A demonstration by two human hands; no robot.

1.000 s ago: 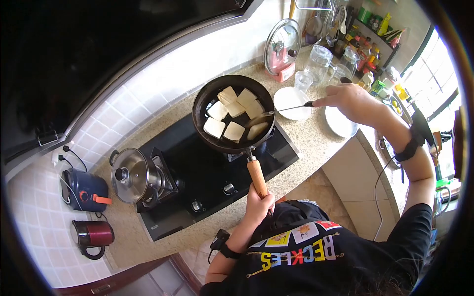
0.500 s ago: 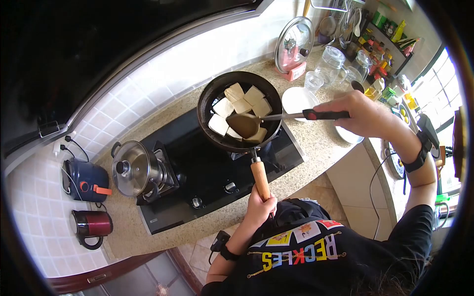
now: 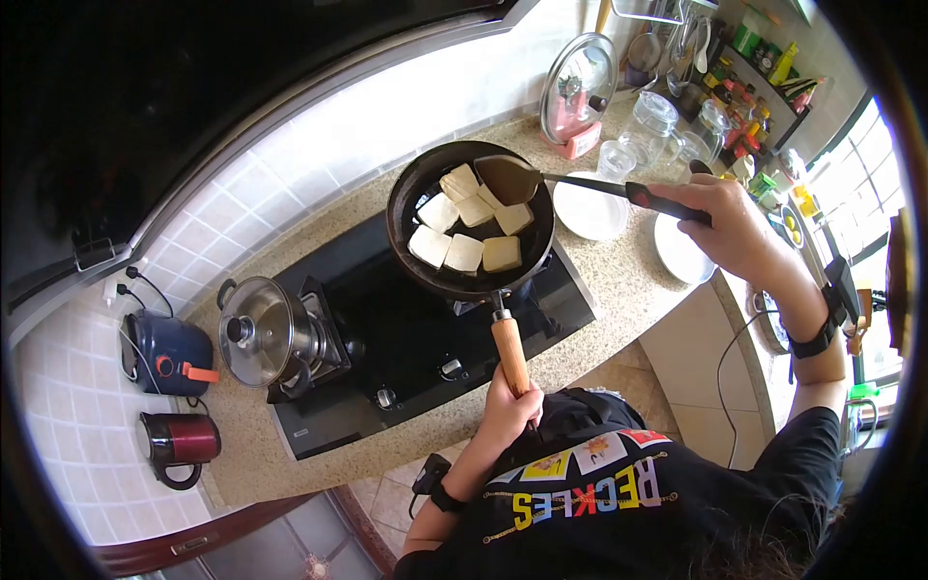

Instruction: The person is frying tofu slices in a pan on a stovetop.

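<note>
My left hand (image 3: 510,408) is wrapped round the wooden handle (image 3: 510,356) of a dark frying pan (image 3: 404,224). Several pale, square slices (image 3: 465,253) lie in the pan. Above the pan's far right side, my right hand (image 3: 730,220) grips the black handle of a spatula (image 3: 509,181). The spatula's broad brown head hides part of a slice at the upper right. Right of the pan stand two white plates, one (image 3: 590,208) partly under the spatula and the other (image 3: 684,249) below my right hand.
A lidded steel pot (image 3: 263,333) stands on the left burner of the black stove (image 3: 406,333). Beyond are a blue appliance (image 3: 172,353) and a red kettle (image 3: 182,438). A glass lid (image 3: 577,87), glass jugs (image 3: 650,126) and bottles line the back right.
My right hand has moved slightly right and down, and the spatula head has swung from the pan's lower middle to its upper right. The lower slices now show. My left hand has stayed put.
</note>
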